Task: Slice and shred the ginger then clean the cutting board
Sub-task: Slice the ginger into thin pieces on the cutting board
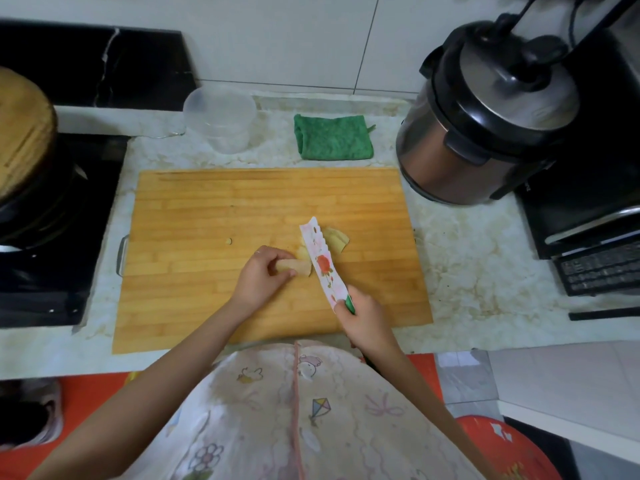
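Observation:
A wooden cutting board (214, 209) lies on the marble counter. My left hand (259, 277) pinches a pale piece of ginger (294, 266) against the board near its middle. My right hand (363, 322) grips the green handle of a knife (323, 261) whose white blade bears a red flower print. The blade stands on the ginger's right end. Cut ginger slices (337, 240) lie just right of the blade. One small ginger scrap (228, 241) sits alone to the left.
A folded green cloth (332, 136) and a clear plastic container (221, 119) sit behind the board. A steel rice cooker (485, 123) stands at the right, a black appliance (588, 230) beside it. A stove with a wooden-lidded pot (24, 133) is at the left.

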The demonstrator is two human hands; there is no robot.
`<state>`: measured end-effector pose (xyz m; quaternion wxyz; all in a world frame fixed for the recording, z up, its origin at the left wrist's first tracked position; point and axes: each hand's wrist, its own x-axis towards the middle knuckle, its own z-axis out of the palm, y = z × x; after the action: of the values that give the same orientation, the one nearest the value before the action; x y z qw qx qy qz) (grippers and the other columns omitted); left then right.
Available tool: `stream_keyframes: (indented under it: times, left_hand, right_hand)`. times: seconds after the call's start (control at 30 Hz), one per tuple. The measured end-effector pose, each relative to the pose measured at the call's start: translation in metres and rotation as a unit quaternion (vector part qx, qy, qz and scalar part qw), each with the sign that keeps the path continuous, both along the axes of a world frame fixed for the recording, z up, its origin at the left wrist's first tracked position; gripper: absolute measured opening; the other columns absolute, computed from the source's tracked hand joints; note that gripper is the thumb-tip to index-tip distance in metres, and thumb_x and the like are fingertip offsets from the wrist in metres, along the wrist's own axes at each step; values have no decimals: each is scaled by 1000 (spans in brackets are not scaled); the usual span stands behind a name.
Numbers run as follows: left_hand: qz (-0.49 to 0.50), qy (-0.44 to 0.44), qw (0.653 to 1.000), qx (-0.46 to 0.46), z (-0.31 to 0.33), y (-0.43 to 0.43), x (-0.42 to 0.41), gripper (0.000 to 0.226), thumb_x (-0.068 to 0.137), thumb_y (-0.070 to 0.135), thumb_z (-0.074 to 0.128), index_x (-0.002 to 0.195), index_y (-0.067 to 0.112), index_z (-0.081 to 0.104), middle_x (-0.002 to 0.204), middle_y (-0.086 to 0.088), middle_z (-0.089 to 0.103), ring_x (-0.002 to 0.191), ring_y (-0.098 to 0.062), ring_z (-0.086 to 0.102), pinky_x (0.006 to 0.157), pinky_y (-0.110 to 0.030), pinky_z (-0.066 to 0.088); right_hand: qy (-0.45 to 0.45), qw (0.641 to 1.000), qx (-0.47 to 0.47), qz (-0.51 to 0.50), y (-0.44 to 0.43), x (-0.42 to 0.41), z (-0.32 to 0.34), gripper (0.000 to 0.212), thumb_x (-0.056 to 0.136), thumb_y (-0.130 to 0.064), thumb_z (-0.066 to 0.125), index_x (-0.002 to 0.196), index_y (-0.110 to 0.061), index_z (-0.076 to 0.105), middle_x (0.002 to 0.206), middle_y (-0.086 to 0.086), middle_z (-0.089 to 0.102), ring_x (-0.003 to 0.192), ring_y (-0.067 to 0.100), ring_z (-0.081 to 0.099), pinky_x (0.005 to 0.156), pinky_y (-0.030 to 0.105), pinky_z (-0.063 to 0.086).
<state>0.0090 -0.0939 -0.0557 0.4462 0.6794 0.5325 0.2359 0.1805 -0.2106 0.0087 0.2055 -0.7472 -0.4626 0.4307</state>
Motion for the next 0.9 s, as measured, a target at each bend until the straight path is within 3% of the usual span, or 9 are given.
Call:
stream_keyframes:
  times: [0.07,0.2,0.37,0.53,0.6,0.73,0.9]
  left_hand:
    - [41,-13,999,3,0,-3,-3,33,77,5,75,79,32,56,78,4,57,64,-6,47,60,-22,37]
    - [127,-53,990,-11,-1,-15,-4,33,81,7,71,76,26,45,70,6,52,57,-3,46,56,-25,37]
    - [74,-7,995,-66,-4,-20,1,35,81,11,73,74,22,40,65,4,47,56,-11,42,54,-21,33]
    - [37,8,994,-99,-2,-18,6,31,87,10,65,70,18,40,62,4,45,56,-9,40,56,-22,33]
    - [40,21,993,-106,-1,-15,7,26,89,11,59,69,17,43,62,3,47,57,-10,42,57,-23,33]
    - [52,44,989,-133,3,-9,8,28,91,14,55,64,15,46,59,1,48,53,-12,40,54,-27,32]
    - [73,-28,976,-202,8,-4,8,29,88,8,53,59,9,51,57,-3,62,41,-7,40,46,-22,35]
  right_hand:
    - [-7,1000,9,-3,0,1,1,19,95,-18,42,96,-4,55,82,19,60,52,16,42,46,32,35]
    - [-4,1000,8,10,-1,-2,2,18,96,-17,42,97,-5,56,79,17,60,51,15,42,46,32,35]
    - [-26,997,5,68,2,-8,3,14,96,-12,44,101,-13,56,63,-9,48,47,7,39,43,17,29]
    - [-47,994,-15,94,5,-13,-3,14,94,-15,47,99,-5,56,65,-5,49,53,7,41,46,20,29]
    - [-41,994,-19,98,4,-13,-3,8,94,-14,47,89,-10,53,64,-6,47,52,7,40,45,19,29]
    - [-50,993,-18,107,3,-13,-1,25,94,-12,47,72,-20,38,58,-6,39,48,7,34,43,19,28]
    - [-81,989,-24,122,4,-15,0,37,94,-12,45,65,-26,26,58,-3,35,48,8,31,43,22,25]
